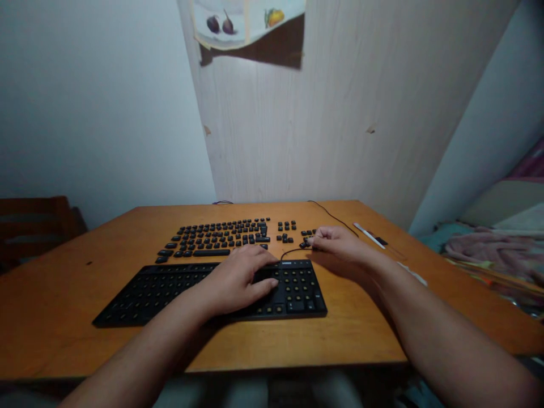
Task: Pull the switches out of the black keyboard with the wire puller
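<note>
A black keyboard (280,292) lies flat near the front of the table, with most of its keycaps off and small key posts showing. My left hand (244,277) rests on it, thumb and fingers apart, covering its middle. Beyond the keyboard, loose black keycaps (216,238) are laid out in rows like a key layout, with a long space bar (211,253) in front. My right hand (334,241) is closed in a pinch at a small group of keycaps (304,245) on the right. Its own fingers hide what is between the tips.
A black cable (334,215) runs across the table (361,340) to its back edge. Right of my right hand lie a white stick-like tool (369,235) and a small dark piece (381,241). A wooden chair (36,226) stands at left; cloths (497,255) are piled at right.
</note>
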Action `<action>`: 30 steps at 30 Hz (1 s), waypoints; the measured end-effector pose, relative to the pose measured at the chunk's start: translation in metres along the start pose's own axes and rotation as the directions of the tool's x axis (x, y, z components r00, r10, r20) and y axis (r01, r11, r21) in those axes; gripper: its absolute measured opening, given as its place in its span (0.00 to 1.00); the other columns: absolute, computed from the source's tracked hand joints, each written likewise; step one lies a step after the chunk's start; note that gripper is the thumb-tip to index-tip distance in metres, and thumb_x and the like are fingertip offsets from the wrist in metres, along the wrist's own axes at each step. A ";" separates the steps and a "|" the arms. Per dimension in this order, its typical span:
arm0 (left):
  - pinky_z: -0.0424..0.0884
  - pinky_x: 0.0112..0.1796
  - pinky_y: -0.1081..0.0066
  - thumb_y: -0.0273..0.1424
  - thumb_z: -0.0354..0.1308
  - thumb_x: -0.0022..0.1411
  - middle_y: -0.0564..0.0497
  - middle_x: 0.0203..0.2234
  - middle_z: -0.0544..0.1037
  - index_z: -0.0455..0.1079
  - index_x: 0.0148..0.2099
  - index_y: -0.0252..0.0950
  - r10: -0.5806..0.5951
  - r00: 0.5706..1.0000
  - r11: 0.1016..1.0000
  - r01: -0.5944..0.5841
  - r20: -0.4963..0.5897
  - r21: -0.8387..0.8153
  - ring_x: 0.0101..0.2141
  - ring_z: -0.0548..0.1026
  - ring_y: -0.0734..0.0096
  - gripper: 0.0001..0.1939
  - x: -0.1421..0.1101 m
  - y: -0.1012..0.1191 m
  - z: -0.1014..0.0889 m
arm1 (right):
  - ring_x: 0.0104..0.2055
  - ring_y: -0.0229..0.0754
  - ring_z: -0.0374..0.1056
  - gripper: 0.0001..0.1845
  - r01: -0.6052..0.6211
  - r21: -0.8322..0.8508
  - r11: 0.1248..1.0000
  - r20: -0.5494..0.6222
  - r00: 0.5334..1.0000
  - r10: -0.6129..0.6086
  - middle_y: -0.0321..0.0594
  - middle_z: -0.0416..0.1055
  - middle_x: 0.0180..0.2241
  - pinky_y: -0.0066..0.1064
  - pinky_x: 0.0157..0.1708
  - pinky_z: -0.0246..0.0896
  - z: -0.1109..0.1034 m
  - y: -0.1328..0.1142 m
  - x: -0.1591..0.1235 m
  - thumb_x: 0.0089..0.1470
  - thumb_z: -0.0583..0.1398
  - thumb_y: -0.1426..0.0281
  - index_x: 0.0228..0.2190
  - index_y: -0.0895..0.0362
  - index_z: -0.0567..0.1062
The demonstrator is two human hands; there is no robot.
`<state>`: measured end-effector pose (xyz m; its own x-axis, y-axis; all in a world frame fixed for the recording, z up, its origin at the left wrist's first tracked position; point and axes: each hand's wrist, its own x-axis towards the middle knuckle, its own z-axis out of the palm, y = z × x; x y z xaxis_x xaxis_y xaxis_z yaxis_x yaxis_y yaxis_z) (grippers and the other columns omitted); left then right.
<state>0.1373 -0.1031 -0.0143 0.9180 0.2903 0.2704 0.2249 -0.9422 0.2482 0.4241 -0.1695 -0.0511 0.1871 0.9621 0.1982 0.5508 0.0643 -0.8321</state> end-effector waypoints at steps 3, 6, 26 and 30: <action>0.63 0.50 0.58 0.32 0.53 0.63 0.45 0.43 0.73 0.71 0.51 0.39 0.052 0.993 0.999 -0.051 -0.106 0.008 0.47 0.68 0.61 0.15 -0.002 0.019 0.014 | 0.23 0.35 0.54 0.16 0.045 -0.069 0.997 -0.171 0.984 -0.057 0.32 0.60 0.20 0.27 0.21 0.45 0.003 0.003 0.000 0.52 0.59 0.58 0.22 0.55 0.64; 0.62 0.50 0.59 0.29 0.51 0.63 0.46 0.44 0.73 0.71 0.49 0.39 0.097 0.980 0.995 -0.096 -0.171 0.013 0.47 0.67 0.62 0.14 -0.004 0.032 0.026 | 0.23 0.36 0.55 0.18 0.087 -0.237 0.968 -0.278 0.948 -0.153 0.32 0.61 0.19 0.28 0.22 0.44 0.007 0.004 -0.001 0.55 0.57 0.57 0.21 0.55 0.65; 0.57 0.51 0.53 0.43 0.58 0.57 0.44 0.41 0.73 0.71 0.46 0.38 0.235 0.969 0.963 -0.222 -0.071 0.154 0.46 0.66 0.55 0.18 -0.003 0.047 0.036 | 0.22 0.38 0.56 0.19 -0.050 -0.524 0.851 -0.321 0.936 -0.142 0.36 0.66 0.19 0.31 0.24 0.38 0.006 -0.004 0.002 0.56 0.54 0.55 0.22 0.54 0.69; 0.56 0.52 0.53 0.40 0.55 0.60 0.45 0.37 0.74 0.72 0.44 0.39 0.286 0.956 0.940 -0.267 -0.068 0.212 0.44 0.67 0.57 0.14 -0.003 0.047 0.037 | 0.22 0.37 0.56 0.19 0.006 -0.539 0.842 -0.255 0.952 -0.170 0.36 0.66 0.19 0.31 0.24 0.39 0.010 -0.001 0.001 0.57 0.54 0.55 0.21 0.54 0.68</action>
<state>0.1571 -0.1547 -0.0379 0.9195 0.0190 0.3925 0.0360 -0.9987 -0.0359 0.4157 -0.1663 -0.0549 0.2919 0.8375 0.4620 0.9034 -0.0827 -0.4208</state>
